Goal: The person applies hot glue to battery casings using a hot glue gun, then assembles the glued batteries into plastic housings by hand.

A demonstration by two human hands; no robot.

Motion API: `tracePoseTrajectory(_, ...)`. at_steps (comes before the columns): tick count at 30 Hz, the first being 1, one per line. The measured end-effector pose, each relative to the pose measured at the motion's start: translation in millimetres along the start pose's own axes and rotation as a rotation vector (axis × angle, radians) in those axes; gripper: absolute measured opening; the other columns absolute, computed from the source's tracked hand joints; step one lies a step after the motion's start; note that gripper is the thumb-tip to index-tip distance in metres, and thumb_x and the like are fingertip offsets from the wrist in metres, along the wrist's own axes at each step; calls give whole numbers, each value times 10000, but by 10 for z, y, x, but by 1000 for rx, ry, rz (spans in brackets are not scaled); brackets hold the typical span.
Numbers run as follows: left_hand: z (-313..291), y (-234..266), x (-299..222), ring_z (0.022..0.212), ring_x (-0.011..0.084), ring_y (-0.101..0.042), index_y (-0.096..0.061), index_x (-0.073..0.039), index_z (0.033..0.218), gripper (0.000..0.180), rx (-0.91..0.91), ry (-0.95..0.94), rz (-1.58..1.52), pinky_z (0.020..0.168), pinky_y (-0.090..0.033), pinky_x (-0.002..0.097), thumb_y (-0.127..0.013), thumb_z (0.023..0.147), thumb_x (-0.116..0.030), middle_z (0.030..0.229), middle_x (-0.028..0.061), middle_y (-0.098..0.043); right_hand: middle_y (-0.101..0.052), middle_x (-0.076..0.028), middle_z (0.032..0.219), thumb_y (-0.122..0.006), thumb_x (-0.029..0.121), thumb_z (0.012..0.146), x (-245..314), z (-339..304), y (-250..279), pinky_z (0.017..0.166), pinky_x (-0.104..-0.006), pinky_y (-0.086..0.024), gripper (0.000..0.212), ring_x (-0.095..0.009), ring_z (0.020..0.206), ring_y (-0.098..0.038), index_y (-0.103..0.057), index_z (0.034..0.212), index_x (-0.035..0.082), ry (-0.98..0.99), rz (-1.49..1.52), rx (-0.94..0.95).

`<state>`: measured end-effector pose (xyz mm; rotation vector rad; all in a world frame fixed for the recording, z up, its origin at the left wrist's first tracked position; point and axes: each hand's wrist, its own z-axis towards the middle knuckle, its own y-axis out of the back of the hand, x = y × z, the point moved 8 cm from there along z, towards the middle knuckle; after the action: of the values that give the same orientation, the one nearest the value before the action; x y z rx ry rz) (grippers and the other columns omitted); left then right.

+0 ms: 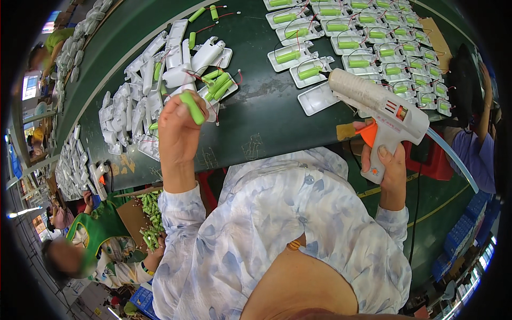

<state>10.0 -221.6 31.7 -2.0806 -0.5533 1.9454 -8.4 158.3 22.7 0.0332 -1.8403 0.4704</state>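
Observation:
My left hand point(180, 130) is raised above the table's near edge, its fingers closed on a green cylindrical battery point(192, 108). My right hand point(388, 166) grips a white hot glue gun point(386, 104) with an orange trigger; a translucent glue stick point(453, 159) trails from its back. The gun's nozzle points left, over the rows of white plastic shells. Just below the nozzle lies a white shell point(316, 99) with no battery visible in it. Beside it, a shell holding a green battery point(309, 73) has thin wires attached.
Loose white casings point(128, 114) are heaped on the green table point(250, 80) at left, with several batteries point(217, 85) among them. At lower left a co-worker point(101, 234) reaches into a box of green batteries point(151, 216). A red stool point(432, 160) stands at right, near another person.

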Motion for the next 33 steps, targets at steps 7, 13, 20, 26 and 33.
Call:
tracePoseTrajectory(7,-100,-626,348,633,102,-587,-670,8,874,134,172,21,962,564,-455,254,-726,796,-86,784,55,-668,-564,-251,1298,-622,293,901,17,-50,14,521,-249,-460,598,-125,573,-562,-432,1338,-70,-24,-25,8)
tracePoseTrajectory(13,-67,-451,666,518,265,-606,-662,-8,795,172,133,242,1212,509,-467,372,-727,793,-168,626,113,-639,-556,-250,1302,-628,307,902,58,-98,38,520,-249,-463,619,-122,588,-566,-424,1347,-70,-15,-41,-14)
tracePoseTrajectory(20,-137,-447,398,573,237,-602,-665,-29,864,166,-92,-154,1351,526,-469,361,-759,770,-129,708,96,-628,-558,-250,1296,-637,321,907,9,-96,49,518,-244,-467,617,-120,584,-566,-431,1336,-71,-29,-43,-5)
tracePoseTrajectory(26,-124,-343,453,609,178,-606,-647,-5,915,158,-177,-122,1145,555,-487,304,-744,802,-58,794,93,-649,-563,-250,1290,-640,320,905,-1,-112,34,522,-246,-467,605,-121,578,-566,-445,1323,-70,-32,-33,-14)
tracePoseTrajectory(33,-44,-190,540,578,141,-592,-593,1,1171,365,-257,-64,1058,556,-487,289,-724,833,-46,738,69,-640,-569,-253,1281,-642,311,899,2,-126,44,527,-247,-459,605,-121,581,-569,-444,1325,-71,-27,-37,-39)
